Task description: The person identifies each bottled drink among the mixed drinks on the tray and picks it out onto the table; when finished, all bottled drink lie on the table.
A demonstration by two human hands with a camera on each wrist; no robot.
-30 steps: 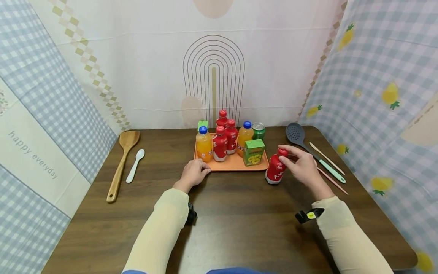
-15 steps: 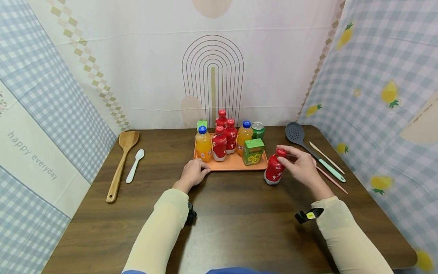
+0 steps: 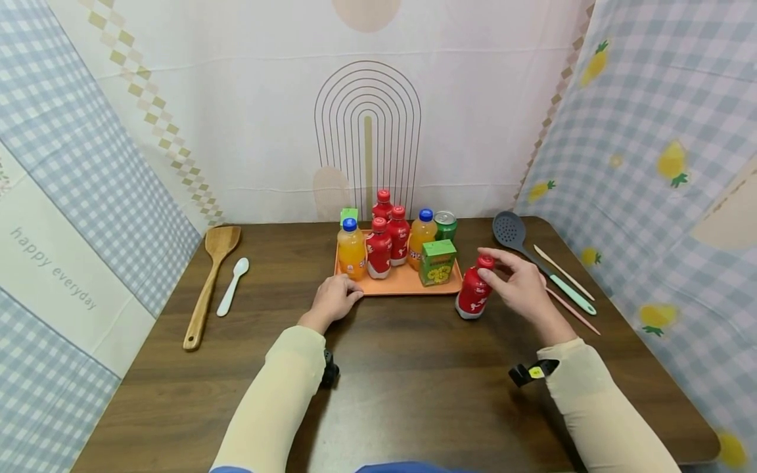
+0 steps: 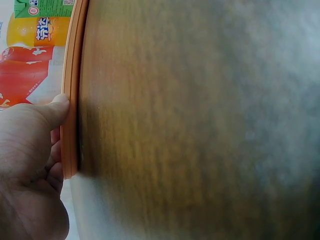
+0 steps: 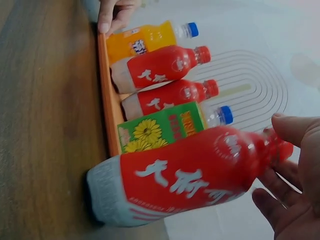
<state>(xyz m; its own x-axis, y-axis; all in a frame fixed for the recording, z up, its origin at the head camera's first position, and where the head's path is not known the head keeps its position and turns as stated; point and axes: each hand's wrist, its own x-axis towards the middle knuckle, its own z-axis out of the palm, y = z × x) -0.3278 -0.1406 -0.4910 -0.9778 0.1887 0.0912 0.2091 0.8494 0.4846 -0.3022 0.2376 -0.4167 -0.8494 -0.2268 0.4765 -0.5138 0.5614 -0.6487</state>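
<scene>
My right hand (image 3: 522,288) holds a red bottle (image 3: 473,293) by its cap and neck, between thumb and fingers. In the right wrist view the bottle (image 5: 185,172) shows a red label over a whitish base, close to the tabletop, just off the tray's front right corner. At the opposite corner my left hand (image 3: 334,301) pinches the rim of the orange tray (image 3: 395,288); the thumb lies on the rim in the left wrist view. On the tray stand an orange drink bottle (image 3: 352,253), red bottles (image 3: 380,251), another orange drink bottle (image 3: 423,236) and a green carton (image 3: 438,264).
A green can (image 3: 446,226) and a second green carton (image 3: 349,214) show at the back. To the right lie a slotted spoon (image 3: 511,231) and two thin sticks (image 3: 572,311). A wooden spatula (image 3: 208,295) and a white spoon (image 3: 233,288) lie left. Patterned cloth hangs behind.
Over the last second the red bottle in my right hand has shifted barely to the left. My left hand stays on the tray corner.
</scene>
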